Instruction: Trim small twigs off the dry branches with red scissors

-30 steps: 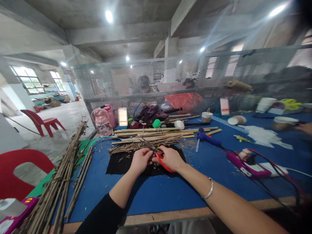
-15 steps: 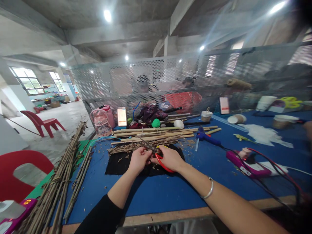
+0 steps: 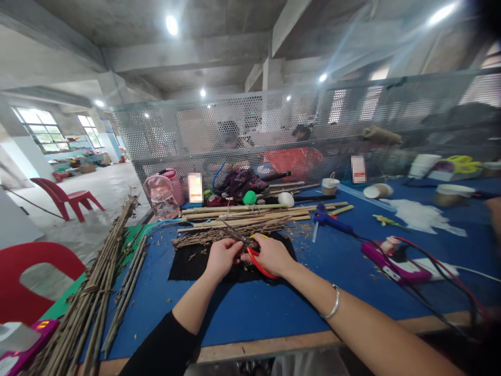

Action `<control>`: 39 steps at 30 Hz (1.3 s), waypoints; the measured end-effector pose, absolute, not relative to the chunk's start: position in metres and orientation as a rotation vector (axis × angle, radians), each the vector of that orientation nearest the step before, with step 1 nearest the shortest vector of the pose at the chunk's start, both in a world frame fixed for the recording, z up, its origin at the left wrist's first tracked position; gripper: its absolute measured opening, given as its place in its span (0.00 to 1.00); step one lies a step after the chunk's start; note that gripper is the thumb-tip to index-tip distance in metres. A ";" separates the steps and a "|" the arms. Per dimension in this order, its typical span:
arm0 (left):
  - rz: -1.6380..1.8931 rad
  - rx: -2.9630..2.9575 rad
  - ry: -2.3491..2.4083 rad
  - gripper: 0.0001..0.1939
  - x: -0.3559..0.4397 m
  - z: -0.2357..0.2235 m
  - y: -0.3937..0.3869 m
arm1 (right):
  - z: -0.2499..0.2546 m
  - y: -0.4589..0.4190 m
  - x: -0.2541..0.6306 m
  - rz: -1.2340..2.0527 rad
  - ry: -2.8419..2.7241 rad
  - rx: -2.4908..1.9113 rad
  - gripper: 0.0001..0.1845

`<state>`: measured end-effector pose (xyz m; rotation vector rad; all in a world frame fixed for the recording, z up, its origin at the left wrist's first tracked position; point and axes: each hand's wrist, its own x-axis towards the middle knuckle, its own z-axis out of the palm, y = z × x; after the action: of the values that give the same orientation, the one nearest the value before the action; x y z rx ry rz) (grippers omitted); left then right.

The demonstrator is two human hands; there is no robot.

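Observation:
My right hand [image 3: 270, 254] is closed on scissors [image 3: 259, 262] with red and yellow handles, their dark blades pointing up and to the left. Close beside the blades, my left hand [image 3: 224, 258] has its thumb and fingers pinched together; what it holds is too small and hidden to make out. Both hands are over a black cloth [image 3: 183, 266] on the blue table. Just beyond them, a bundle of thin dry twigs [image 3: 195, 238] lies across the cloth's far edge, with plant bits scattered around.
Long sticks [image 3: 211, 213] lie behind the twigs. A tall bundle of dry stalks [image 3: 92, 287] runs along the left. To the right are a blue glue gun [image 3: 332, 222] and a purple power strip [image 3: 395, 266] with cords. A perforated metal screen [image 3: 188, 130] stands behind, with people beyond it.
The scissor blades look closer together than before, and my right fingers have drawn in slightly. Both hands stay in almost the same place over the black cloth.

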<state>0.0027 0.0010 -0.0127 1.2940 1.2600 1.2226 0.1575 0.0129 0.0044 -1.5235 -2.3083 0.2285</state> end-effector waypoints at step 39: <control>1.308 1.298 1.214 0.13 0.002 -0.017 0.003 | 0.001 0.016 0.160 0.203 -2.305 -1.510 0.24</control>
<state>0.0017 0.0030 -0.0173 1.2978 1.2142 1.3077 0.1602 0.0164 0.0014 -1.5100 -2.3047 0.2029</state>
